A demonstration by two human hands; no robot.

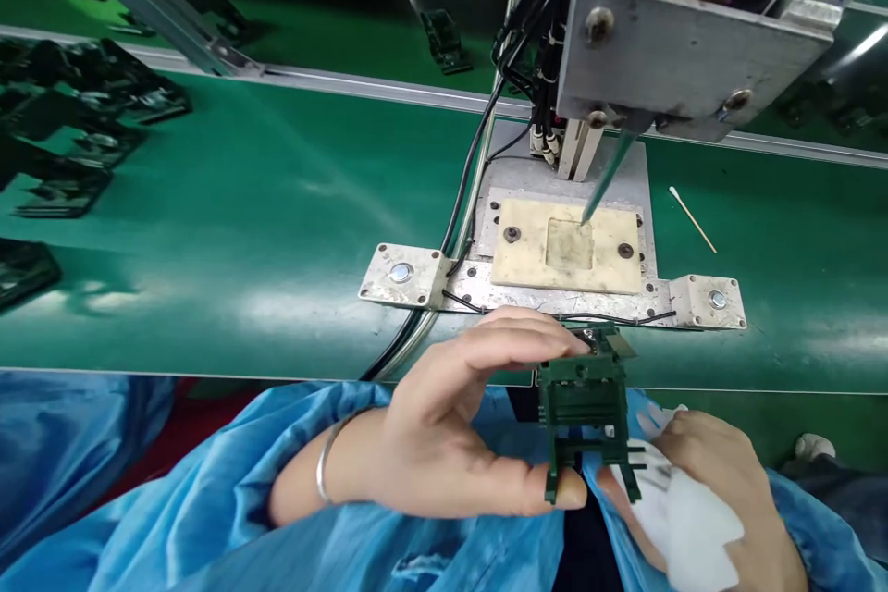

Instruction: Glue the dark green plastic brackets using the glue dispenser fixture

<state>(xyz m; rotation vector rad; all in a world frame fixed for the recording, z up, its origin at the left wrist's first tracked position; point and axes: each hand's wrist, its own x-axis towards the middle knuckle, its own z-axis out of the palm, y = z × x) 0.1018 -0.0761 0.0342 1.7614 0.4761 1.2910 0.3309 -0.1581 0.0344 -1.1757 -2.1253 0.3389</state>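
Green frame [584, 388] — left hand [444, 430] pinching (palm inward)

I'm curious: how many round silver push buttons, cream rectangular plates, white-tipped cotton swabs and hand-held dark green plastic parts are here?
Round silver push buttons: 2
Cream rectangular plate: 1
White-tipped cotton swab: 1
Dark green plastic part in the left hand: 1
Total: 5

Loose, wrinkled blue smock [228, 499] with long sleeves [305, 421] spans the lower frame. Dark garment [588, 546] shows at bottom centre. Plain silver-coloured bangle [323, 467] encircles the left hand's [444, 425] wrist.
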